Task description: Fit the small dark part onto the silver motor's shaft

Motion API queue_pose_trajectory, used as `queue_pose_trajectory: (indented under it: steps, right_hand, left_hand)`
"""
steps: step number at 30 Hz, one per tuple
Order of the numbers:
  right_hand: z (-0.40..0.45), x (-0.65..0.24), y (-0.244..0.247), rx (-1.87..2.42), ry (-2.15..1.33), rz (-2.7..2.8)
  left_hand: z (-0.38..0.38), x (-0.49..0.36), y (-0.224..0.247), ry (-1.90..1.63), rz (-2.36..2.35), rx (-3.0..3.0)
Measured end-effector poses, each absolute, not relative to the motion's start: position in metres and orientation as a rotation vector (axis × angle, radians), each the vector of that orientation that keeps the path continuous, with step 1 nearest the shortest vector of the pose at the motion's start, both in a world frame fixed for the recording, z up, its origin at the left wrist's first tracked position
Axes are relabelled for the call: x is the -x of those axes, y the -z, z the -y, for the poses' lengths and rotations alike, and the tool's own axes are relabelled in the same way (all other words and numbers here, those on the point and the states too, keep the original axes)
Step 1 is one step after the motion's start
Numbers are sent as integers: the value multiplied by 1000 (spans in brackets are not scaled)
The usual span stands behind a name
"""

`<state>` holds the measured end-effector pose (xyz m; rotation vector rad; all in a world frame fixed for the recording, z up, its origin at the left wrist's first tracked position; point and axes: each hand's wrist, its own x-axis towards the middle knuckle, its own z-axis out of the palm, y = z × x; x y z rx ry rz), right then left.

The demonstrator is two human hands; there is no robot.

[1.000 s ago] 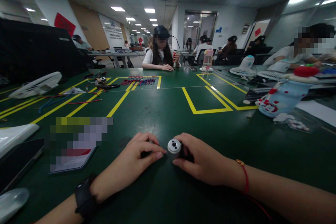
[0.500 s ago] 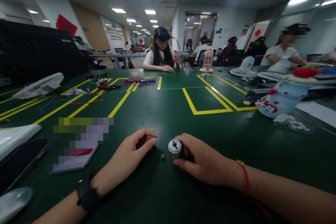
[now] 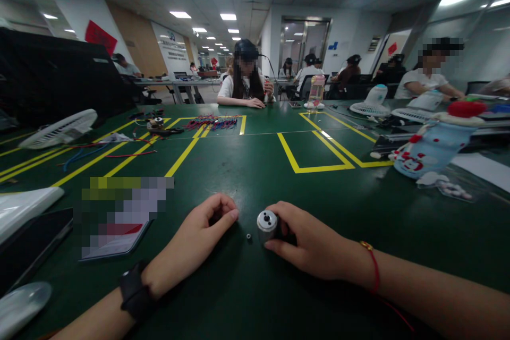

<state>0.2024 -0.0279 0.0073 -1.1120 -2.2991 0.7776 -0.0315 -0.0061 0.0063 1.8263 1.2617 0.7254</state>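
Observation:
My right hand [image 3: 305,241] wraps its thumb and fingers around a small motor [image 3: 266,219], a silver cylinder. The motor stands upright on the green table, its round end face up with a dark centre and small holes. Just left of it lies a tiny metal ring-like part [image 3: 248,236], touched by neither hand. On the other side of that part, my left hand [image 3: 209,223] rests on the table, fingers curled in and thumb tip against the index finger. Whatever it may hold is hidden.
A transparent pouch [image 3: 139,244] and a dark flat device [image 3: 35,249] lie left. Coloured wires [image 3: 213,123] are heaped farther back. A blue cup [image 3: 430,149] stands right, near white fans [image 3: 370,109]. A co-worker [image 3: 245,85] sits across the table [image 3: 223,159].
Both hands keep their pose and place, and the right hand still holds the motor. The whole view has shifted very slightly.

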Motion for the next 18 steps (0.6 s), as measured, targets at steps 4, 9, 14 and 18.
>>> queue_pose_trajectory:
  steps: [4,9,14,18]
  right_hand:
    - [28,-202,-8,1110,-773,2312]
    - [28,-202,-8,1115,-765,2319]
    - [28,-202,-6,1102,-771,2312]
    - [28,-202,-6,1092,-758,2315]
  left_hand:
    - [7,32,-6,-699,-1265,-1876]
    - [9,33,-11,-533,-1195,-2078]
    - [12,32,-12,-444,-1189,-2258]
    - [12,31,-9,-432,-1169,-2321]
